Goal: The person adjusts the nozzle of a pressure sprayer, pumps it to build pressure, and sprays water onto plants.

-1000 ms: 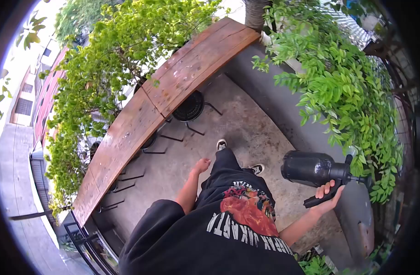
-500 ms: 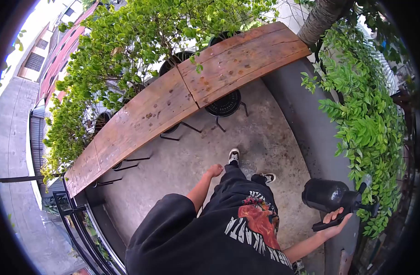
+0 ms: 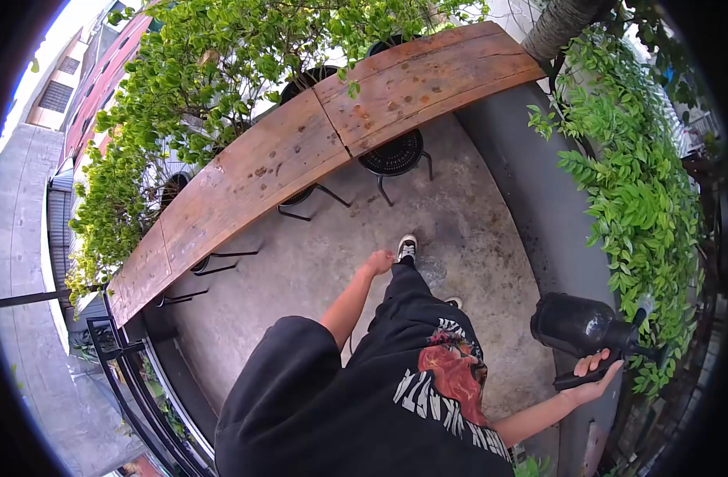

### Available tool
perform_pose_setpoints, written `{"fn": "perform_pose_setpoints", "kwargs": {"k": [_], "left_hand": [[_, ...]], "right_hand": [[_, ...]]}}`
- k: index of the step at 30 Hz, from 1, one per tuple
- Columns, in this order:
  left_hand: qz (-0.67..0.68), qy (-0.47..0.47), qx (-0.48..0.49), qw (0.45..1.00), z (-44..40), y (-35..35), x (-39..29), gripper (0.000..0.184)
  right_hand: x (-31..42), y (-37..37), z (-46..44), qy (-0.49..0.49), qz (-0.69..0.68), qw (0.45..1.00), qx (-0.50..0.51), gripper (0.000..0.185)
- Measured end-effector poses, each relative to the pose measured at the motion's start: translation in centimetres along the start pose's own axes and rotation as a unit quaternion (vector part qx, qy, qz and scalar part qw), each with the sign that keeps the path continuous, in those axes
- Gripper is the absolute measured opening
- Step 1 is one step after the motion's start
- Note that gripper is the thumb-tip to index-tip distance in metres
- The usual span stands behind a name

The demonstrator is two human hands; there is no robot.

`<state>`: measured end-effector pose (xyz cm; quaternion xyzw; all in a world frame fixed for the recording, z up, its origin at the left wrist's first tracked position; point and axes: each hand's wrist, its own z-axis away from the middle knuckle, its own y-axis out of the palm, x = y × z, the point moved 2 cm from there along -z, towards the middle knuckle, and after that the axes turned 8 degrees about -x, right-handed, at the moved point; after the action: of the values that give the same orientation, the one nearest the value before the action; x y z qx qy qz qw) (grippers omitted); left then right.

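At the right, my right hand (image 3: 596,380) is closed round the handle of a black pump spray bottle (image 3: 572,324). The bottle is tipped on its side, its nozzle end pointing right toward the leafy hedge (image 3: 638,203). My left hand (image 3: 381,261) hangs in front of my body with its fingers curled in, and no object shows in it. Below that hand is the concrete floor (image 3: 316,262), close to my forward shoe (image 3: 408,248).
A long wooden counter (image 3: 300,151) curves across the front, spotted with dark wet-looking marks. Under it stand black stools (image 3: 393,155). Potted shrubs (image 3: 189,87) grow behind it. A grey ledge (image 3: 531,175) runs along the right, a black metal railing (image 3: 133,381) at lower left.
My left hand has swung forward and slightly right. The spray bottle in my right hand has shifted slightly right. One foot is now mostly hidden behind my leg as the view moves forward.
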<state>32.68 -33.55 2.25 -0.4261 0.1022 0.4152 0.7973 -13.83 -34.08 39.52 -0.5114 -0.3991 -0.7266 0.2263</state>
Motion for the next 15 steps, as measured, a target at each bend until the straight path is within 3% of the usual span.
{"fn": "perform_pose_setpoints", "kwargs": {"k": [7,13,15], "left_hand": [[0.029,-0.106,0.034,0.993,6.6,8.3,6.8,0.040],[0.041,-0.141,0.020,0.989,12.0,11.4,9.2,0.041],[0.043,-0.144,0.013,0.989,13.2,11.9,8.4,0.041]], "right_hand": [[3.1,-9.1,-0.3,-0.028,-0.008,0.998,-0.057,0.038],[2.9,-10.1,0.0,0.030,0.067,0.989,-0.128,0.042],[3.0,-10.7,-0.2,0.029,0.060,0.992,-0.108,0.043]]}}
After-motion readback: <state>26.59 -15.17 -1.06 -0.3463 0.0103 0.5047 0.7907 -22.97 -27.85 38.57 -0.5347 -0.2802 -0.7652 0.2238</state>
